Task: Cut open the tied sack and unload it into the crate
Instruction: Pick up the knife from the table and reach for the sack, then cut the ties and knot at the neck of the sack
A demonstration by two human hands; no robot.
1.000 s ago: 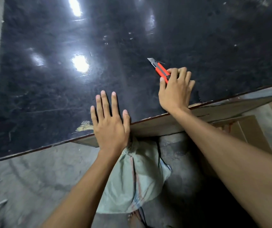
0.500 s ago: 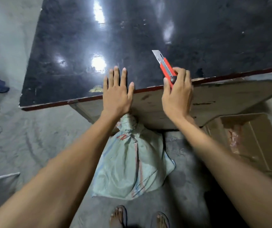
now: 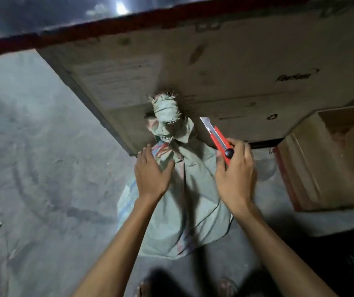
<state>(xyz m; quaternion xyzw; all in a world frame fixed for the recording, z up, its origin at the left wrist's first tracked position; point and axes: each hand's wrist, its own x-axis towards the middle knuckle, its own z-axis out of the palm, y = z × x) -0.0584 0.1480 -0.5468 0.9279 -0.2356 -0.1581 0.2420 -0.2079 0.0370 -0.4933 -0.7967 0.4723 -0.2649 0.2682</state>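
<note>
the sack (image 3: 189,200) stands on the floor (image 3: 43,168), right against the cardboard panel (image 3: 236,61) under the worktop (image 3: 43,16), with its tied neck (image 3: 165,108) at the far end. the left hand (image 3: 152,174) lies flat and spread on the sack's shoulder, just below the knot. the right hand (image 3: 236,176) is wrapped round the red knife (image 3: 219,140), blade out, near the neck but not touching it. i'd pull the neck taut, slice just under the knot, and cut away from that left hand.
</note>
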